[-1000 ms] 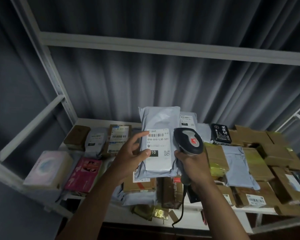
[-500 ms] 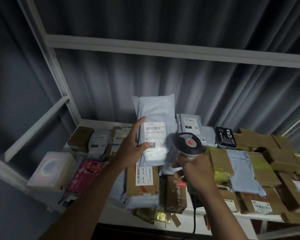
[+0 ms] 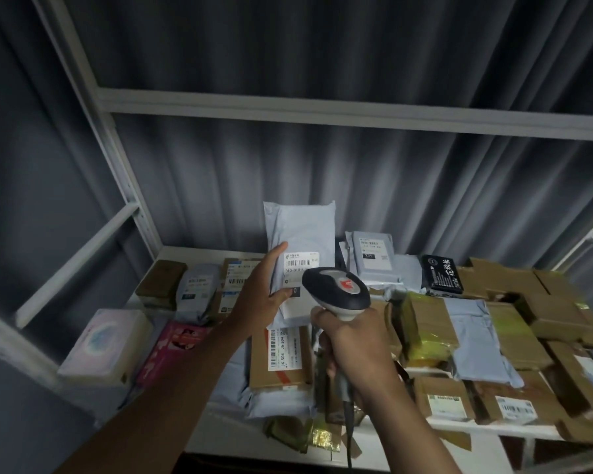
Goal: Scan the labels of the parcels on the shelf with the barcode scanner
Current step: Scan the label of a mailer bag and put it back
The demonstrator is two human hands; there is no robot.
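Observation:
My left hand (image 3: 262, 295) holds a grey plastic mailer parcel (image 3: 302, 234) upright above the shelf, its white barcode label facing me. My right hand (image 3: 353, 347) grips the handle of a dark barcode scanner (image 3: 336, 292) with a grey and red top. The scanner head sits just in front of the lower right part of the label and hides part of it. Its cable hangs down below my wrist.
The white shelf (image 3: 199, 251) is covered with parcels: brown cardboard boxes (image 3: 528, 302) at right, grey mailers (image 3: 374, 258) at the back, a labelled box (image 3: 281, 360) under my hands, a pink box (image 3: 175, 347) and a pale box (image 3: 103, 343) at left. Metal uprights (image 3: 117, 159) frame the left side.
The grey mailer has moved away from me, toward the back of the shelf, and the scanner head has come in front of its label. The labelled box beneath is now uncovered.

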